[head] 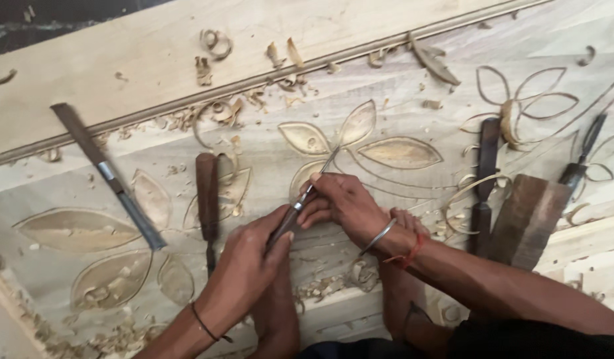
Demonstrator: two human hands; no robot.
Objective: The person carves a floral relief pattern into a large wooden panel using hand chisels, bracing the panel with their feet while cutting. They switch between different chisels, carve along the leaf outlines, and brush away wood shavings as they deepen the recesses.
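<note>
Pale timber panel (187, 60) filling the frame, carved with leaf shapes, mid-cut.

Wood panel spread corner to corner, leaf hollows scooped lower left and centre, only outlined at upper right. Both hands closed on one slim carving chisel (306, 196) at centre frame: left hand (244, 266) wrapped round the handle, right hand (343, 203) pinching the shank, tip pressed near the stem where the centre leaves meet. Judged as the relief-cutting stage, stem line half worked; next push probably calling for a low angle and steady guiding fingers to hold the drawn curve. Spare tools lying idle: long chisel (111, 176) at left, brown-handled gouge (207, 199) beside it, dark block (528, 216) and two more tools at right. Curled shavings (217, 43) scattered throughout. Chisel edge too small to judge; bare feet partly hidden under wrists; bottom right cut off by a dark sleeve.
</note>
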